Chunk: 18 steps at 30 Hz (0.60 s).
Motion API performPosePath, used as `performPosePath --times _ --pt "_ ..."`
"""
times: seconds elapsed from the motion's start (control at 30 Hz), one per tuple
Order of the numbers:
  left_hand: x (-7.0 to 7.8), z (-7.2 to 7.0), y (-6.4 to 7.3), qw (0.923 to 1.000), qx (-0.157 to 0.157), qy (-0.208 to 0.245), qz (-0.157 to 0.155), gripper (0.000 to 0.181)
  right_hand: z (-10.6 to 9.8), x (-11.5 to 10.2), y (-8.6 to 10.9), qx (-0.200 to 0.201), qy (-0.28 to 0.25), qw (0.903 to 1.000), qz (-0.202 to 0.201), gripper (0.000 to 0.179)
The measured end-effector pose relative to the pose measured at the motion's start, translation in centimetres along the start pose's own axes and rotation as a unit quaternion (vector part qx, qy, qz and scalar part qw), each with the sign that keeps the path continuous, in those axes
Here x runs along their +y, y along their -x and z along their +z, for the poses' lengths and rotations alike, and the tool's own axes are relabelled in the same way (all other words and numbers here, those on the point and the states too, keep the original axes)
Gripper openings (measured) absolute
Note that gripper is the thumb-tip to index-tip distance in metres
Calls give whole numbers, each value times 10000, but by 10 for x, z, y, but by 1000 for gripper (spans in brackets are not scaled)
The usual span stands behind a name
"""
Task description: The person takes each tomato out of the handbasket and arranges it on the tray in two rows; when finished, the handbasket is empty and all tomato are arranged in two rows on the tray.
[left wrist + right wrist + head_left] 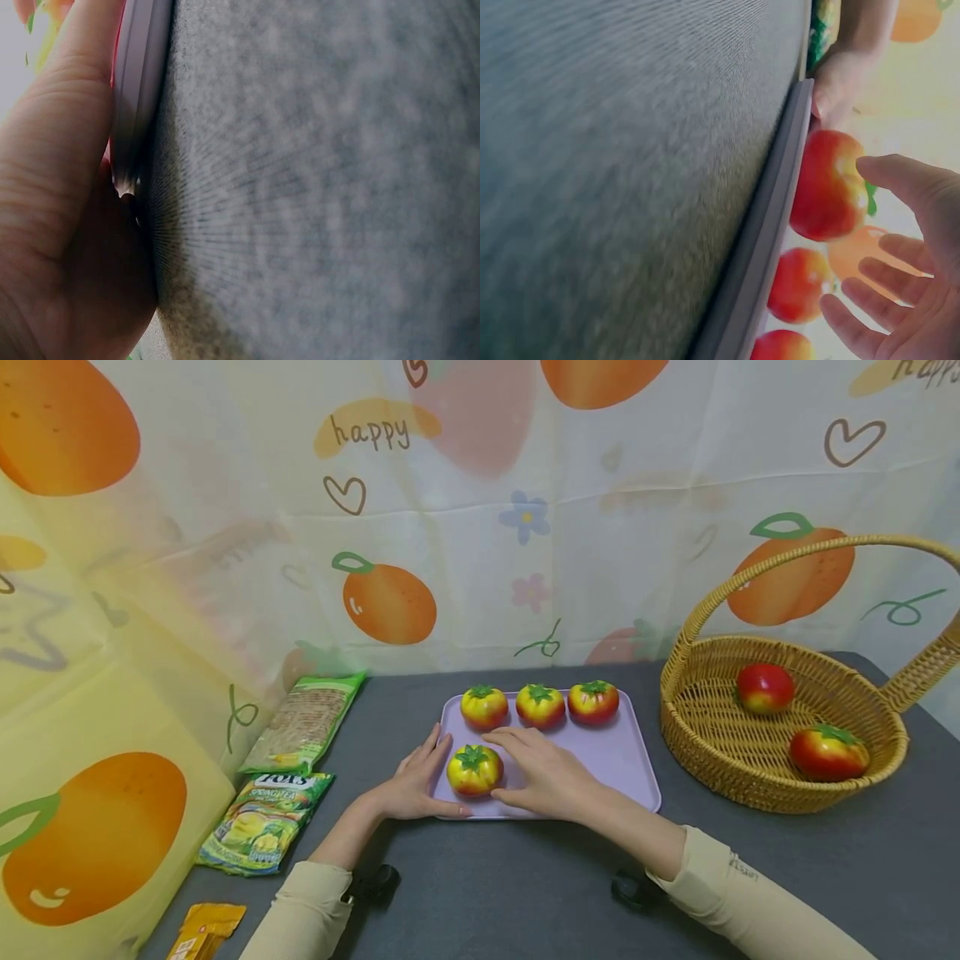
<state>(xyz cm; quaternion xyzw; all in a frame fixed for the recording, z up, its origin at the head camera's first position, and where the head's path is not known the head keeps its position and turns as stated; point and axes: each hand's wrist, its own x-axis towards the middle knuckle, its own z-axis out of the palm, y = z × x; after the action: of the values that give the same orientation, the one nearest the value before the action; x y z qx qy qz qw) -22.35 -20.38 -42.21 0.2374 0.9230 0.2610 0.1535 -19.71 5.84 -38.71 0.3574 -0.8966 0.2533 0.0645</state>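
A lilac tray lies on the dark table, bearing several red-and-yellow tomatoes with green leafy tops. Three of them stand along its back edge, among them a middle tomato. Nearer the front left sits a single tomato. My left hand rests at the tray's front left corner, fingers stretched along the side and thumb by the front rim. Over the tray, my right hand is spread beside the front tomato. In the right wrist view its thumb is right at that tomato, with the other fingers apart and nothing gripped.
To the right stands a wicker basket with a tall handle, holding a red fruit and another tomato. A green-edged packet, a Fox's candy bag and an orange wrapper lie at left. A printed curtain hangs behind.
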Motion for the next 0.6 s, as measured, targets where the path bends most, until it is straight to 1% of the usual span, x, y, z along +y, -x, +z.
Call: performPosePath --times 0.23,0.6 --pt "0 0 0 10000 -1 39 -22 120 -14 3 15 251 -39 9997 70 69" --pt "-2 0 -1 10000 -46 72 -13 119 -40 22 42 576 -175 9971 466 67"
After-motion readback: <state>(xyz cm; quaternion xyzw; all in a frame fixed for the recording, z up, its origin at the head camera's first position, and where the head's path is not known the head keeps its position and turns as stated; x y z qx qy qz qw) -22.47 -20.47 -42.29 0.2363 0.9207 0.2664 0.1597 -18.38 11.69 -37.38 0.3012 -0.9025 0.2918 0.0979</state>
